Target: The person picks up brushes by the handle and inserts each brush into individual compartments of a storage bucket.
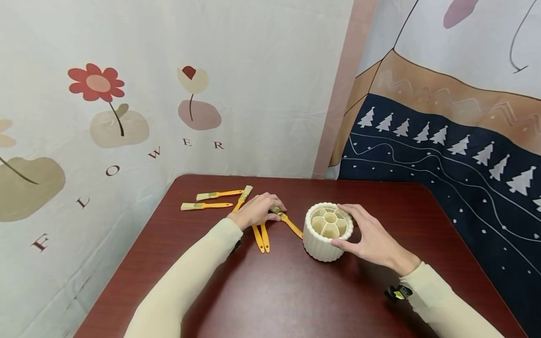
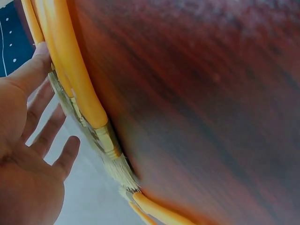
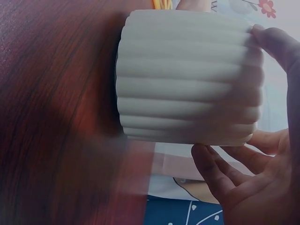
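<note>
Left hand [image 1: 255,209] is touching a yellow-handled bristle brush [image 1: 292,226], finger pinch unclear; right hand [image 1: 377,240] is gripping a cream ribbed cylindrical holder [image 1: 320,249], well inside the dark-red tabletop [image 1: 274,295] edges.

A cream, round, vertically ribbed container [image 3: 187,77] stands on the dark reddish-brown wood-grained surface [image 3: 56,117], appearing sideways. The right hand [image 3: 255,190] holds it, thumb at the rim, fingertips against its side. Beyond show slim yellow-orange handles [image 3: 162,4] and navy fabric [image 3: 164,213] with white dots.
</note>
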Motion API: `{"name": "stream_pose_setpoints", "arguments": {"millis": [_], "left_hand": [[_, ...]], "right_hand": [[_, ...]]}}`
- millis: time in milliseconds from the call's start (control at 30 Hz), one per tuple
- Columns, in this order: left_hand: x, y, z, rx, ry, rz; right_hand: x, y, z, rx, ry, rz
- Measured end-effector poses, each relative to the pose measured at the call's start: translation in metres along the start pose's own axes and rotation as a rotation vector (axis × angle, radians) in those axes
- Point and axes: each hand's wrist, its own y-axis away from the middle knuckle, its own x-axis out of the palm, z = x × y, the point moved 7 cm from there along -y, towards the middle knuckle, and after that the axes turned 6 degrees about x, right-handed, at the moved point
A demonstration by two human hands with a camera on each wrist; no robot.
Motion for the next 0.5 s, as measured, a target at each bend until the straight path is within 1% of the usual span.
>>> {"name": "stream_pose_setpoints", "arguments": {"millis": [167,333,500], "left_hand": [[0.0022,-0.0015,0.0023,-0.02,-0.015,-0.009],[0.003,-0.0019,0.0031,-0.014,-0.056,-0.013],[-0.0019,0.0002,0.0039,0.0,-0.051,-0.031]], "right_hand": [[-0.0008,0.0001,0.0006,-0.006,0.0,-0.008],[0.0005,-0.0002,0.0002,-0.003,0.003,-0.002],[0.0006,-0.0005,-0.0006,-0.002,0.008,-0.006]]}}
